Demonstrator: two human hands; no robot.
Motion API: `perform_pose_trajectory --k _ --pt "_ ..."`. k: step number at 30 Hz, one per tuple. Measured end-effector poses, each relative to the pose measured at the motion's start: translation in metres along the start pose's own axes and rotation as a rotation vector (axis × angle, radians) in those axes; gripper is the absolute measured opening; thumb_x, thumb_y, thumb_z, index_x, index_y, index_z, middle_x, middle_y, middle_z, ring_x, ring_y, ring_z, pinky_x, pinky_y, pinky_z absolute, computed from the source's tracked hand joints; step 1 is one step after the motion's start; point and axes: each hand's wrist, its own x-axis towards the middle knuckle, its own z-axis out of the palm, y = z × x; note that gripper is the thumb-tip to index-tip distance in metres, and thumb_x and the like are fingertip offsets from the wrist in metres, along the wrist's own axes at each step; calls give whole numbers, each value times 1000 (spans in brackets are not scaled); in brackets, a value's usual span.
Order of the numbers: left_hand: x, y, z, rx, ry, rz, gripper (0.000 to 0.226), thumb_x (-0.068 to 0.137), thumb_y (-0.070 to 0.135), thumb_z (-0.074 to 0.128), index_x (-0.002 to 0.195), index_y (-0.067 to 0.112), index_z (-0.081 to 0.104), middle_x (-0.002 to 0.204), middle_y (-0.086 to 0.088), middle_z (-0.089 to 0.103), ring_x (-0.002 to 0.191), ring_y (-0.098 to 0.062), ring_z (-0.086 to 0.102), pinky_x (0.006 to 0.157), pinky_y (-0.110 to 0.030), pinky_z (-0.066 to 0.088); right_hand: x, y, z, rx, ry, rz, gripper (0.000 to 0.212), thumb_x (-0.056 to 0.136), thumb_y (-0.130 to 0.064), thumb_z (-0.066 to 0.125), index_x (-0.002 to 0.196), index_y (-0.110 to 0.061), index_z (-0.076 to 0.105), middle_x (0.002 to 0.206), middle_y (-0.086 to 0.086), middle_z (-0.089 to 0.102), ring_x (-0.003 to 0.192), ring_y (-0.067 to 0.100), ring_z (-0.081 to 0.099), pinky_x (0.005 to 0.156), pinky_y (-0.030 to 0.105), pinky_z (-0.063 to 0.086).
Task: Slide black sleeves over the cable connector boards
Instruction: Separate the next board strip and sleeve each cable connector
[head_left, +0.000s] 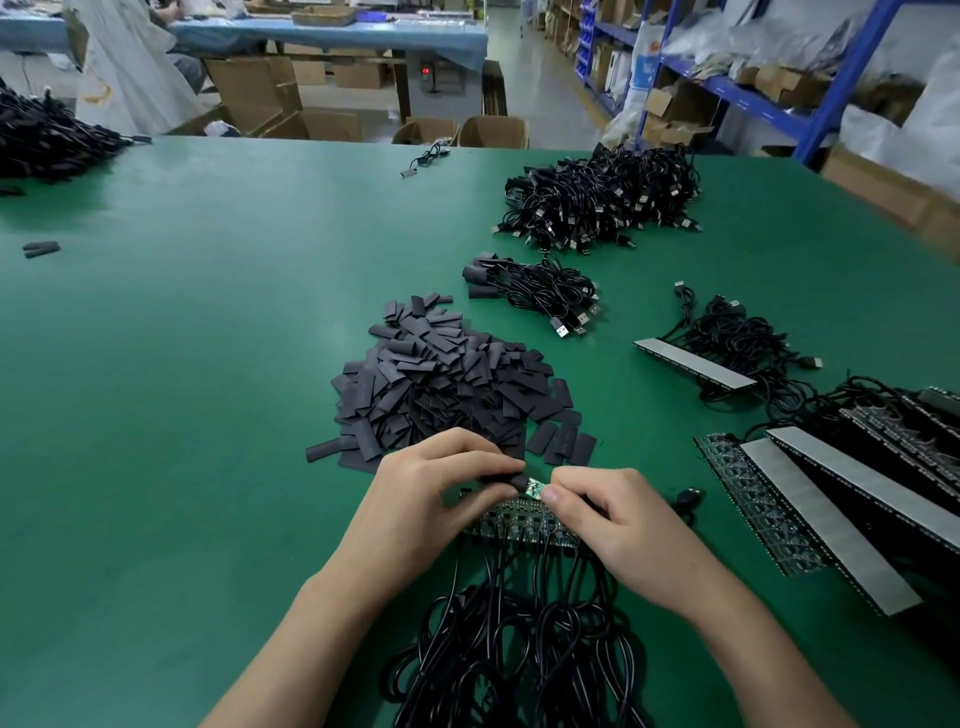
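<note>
From the head camera, both hands work close together at the near edge of the green counter (182, 364). The left hand (436, 499) pinches a black sleeve (506, 480) between thumb and fingers. The right hand (618, 535) pinches a small green connector board (536, 488), whose end sits right at the sleeve's mouth. Most of the board is uncovered, so this sleeve looks barely started.

Beneath the hands lies a strip of boards (519, 527) with no sleeves on them, their black cables (519, 649) trailing toward the camera. A big heap of loose sleeves (441, 384) sits just beyond. Farther off, a small bundle of sleeved cables (535, 288) and a larger cable pile (602, 197) appear finished. More board strips (831, 499) wait at the right, so much seems left.

Behind the counter are cardboard boxes (260, 88), blue shelving (727, 78) and another table covered in blue (332, 31).
</note>
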Motion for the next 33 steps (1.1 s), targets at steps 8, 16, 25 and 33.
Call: perform_pose_trajectory --k 8,16,25,33 --pt "-1 -3 0 7 2 25 20 91 31 74 108 22 81 104 11 69 95 -2 67 83 -25 56 -1 1 1 -8 -2 5 44 98 -60 41 66 -30 38 57 -9 36 54 4 32 54 26 28" --pt "-1 -2 2 -32 -9 -11 23 91 31 73 112 23 79 107 12 69 98 -2 67 85 -26 56 -1 0 0 -15 -1 -2 43 98 -58 41 66 -30 39 57 -10 37 53 5 33 53 25 29" --pt "-1 -5 1 -41 -50 8 24 91 25 77 115 22 78 109 14 66 100 -4 66 86 -27 56 -1 0 1 -75 34 -10 40 97 -59 41 68 -31 42 55 -8 41 50 6 35 52 26 28" --pt "1 1 -1 -50 -32 -38 25 87 27 77 111 23 80 104 12 69 96 -4 67 85 -27 57 -1 1 1 -78 34 -23 40 99 -56 42 67 -32 40 56 -9 41 52 5 37 52 24 29"
